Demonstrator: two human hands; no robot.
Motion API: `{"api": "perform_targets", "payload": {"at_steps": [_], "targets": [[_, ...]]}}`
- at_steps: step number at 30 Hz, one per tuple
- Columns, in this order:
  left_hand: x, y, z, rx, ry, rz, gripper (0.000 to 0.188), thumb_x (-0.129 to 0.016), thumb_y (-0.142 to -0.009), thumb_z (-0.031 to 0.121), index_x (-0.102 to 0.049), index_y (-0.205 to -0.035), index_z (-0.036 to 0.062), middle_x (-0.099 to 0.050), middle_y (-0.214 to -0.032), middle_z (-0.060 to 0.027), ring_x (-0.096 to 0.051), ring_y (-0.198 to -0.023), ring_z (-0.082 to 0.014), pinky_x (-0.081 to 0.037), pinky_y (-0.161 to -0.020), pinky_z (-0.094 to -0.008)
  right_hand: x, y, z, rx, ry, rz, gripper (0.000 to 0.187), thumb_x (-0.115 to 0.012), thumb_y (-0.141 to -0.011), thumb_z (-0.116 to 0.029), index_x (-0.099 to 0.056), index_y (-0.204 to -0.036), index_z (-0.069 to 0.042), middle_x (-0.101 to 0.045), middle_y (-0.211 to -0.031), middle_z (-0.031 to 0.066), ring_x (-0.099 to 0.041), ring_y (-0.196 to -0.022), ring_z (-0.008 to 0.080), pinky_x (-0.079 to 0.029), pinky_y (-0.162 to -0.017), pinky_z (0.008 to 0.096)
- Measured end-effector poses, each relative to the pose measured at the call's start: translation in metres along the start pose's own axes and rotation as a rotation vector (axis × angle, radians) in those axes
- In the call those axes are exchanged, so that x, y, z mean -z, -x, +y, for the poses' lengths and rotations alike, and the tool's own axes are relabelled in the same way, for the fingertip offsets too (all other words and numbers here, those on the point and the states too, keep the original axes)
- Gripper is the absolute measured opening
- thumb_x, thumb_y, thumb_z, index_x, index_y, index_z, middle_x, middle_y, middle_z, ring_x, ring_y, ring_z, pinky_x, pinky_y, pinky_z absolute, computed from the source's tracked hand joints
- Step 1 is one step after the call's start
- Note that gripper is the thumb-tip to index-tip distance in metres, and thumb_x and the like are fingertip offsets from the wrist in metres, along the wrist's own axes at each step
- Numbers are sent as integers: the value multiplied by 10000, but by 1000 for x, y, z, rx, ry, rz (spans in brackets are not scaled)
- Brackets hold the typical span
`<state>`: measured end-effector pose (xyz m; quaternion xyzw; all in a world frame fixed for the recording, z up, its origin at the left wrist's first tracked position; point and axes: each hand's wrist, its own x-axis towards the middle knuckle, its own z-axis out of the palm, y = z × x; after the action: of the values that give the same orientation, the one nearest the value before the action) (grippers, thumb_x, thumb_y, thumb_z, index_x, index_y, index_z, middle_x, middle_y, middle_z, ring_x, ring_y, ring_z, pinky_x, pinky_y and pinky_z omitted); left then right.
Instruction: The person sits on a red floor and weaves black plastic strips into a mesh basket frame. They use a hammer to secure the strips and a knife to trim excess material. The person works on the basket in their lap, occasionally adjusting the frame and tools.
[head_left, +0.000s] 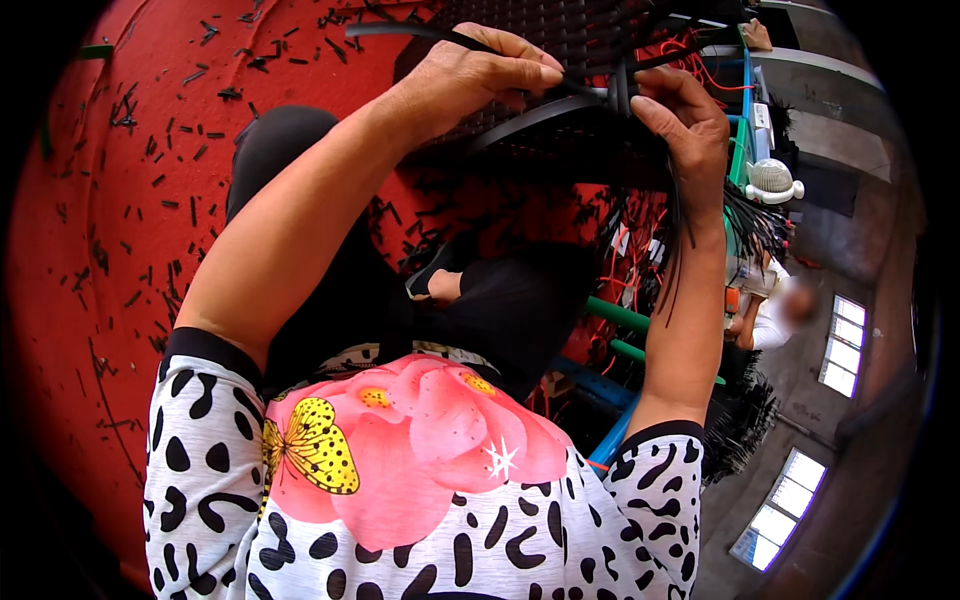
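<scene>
Fingers [530, 72] on plain black strips [622, 92]

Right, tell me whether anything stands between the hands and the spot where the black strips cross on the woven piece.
Nothing visible does. The left hand pinches a black strip just left of the crossing strips, and the right hand is close on their right. What lies behind them is hidden.

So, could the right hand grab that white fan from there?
Probably not: the right hand is busy at the dark strips, and the white fan looks farther off, past the blue-and-green frame.
</scene>
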<state>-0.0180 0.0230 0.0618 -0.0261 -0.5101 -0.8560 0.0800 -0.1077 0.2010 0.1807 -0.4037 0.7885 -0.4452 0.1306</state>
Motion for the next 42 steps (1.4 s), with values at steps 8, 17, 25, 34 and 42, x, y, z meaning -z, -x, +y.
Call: {"api": "perform_targets", "payload": {"at_steps": [8,17,25,34,42], "targets": [[5,-4,-13,-135,717,-237,232,-572,-856,123,-620,-1030,-23,-570,-1174,-161,-567,-1011,-215,-437,-896,-353,6,-3,3,-11,-34,22,215,-673,-773,-41,-616,-975,4,-612,-876,29,-568,-811,78,-445,-724,191],[-1,-15,-21,-156,767,-203,484,-572,-866,190,-389,-1272,0,-543,-1132,-129,-546,-1014,-241,-449,-859,-375,3,-6,2,-16,-53,-8,199,-659,-774,-14,-626,-968,13,-627,-877,28,-572,-795,83,-445,-736,200],[-23,-8,0,-191,262,102,252,-596,-837,73,-608,-1079,7,-631,-1024,-82,-589,-865,-125,-469,-774,-250,2,-4,-3,-13,27,-10,195,-679,-771,-47,-634,-953,5,-617,-854,11,-560,-750,66,-432,-678,180],[-29,-7,-10,-163,-66,82,187,-633,-776,-2,-646,-962,5,-644,-857,-30,-590,-817,-95,-475,-760,-222,-3,-2,-12,-131,175,8,223,-736,-749,-126,-625,-895,2,-626,-780,23,-564,-697,64,-436,-629,182],[-36,-5,-18,-437,-155,57,210,-563,-788,-60,-653,-967,4,-591,-955,-45,-578,-869,-108,-461,-776,-229,-1,1,-5,-26,50,16,171,-646,-765,-5,-615,-933,13,-623,-826,32,-576,-735,85,-455,-677,207]]}}
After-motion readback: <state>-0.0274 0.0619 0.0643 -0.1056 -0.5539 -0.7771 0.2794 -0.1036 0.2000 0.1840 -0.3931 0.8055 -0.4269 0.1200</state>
